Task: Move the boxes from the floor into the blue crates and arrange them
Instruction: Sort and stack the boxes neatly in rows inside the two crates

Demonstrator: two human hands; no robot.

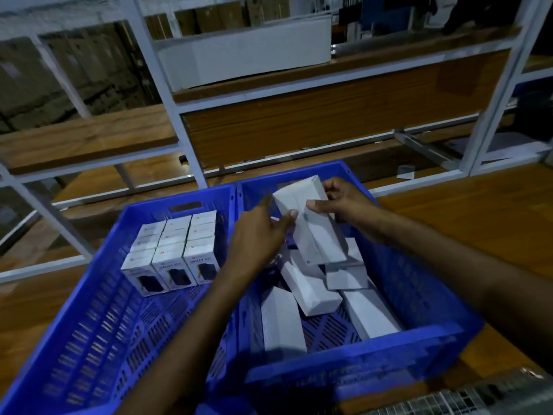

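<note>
While both hands are reaching over the right blue crate (419, 283), the left hand (263, 232) and right hand (341, 202) are pinching one long white box (311, 226). Loose boxes (311, 292) are lying jumbled beneath it.

Dim light is falling over a white metal rack (167, 94) that is filling the upper frame, wooden shelves (89, 139) running across it. Brown cartons (36, 85) are sitting upper left, a long white carton (245, 55) is lying top centre, and a wooden surface (478, 211) is stretching along the right.

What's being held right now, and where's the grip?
One long white box, above the right blue crate: left hand pinches its left long edge, right hand grips its far right edge.
</note>
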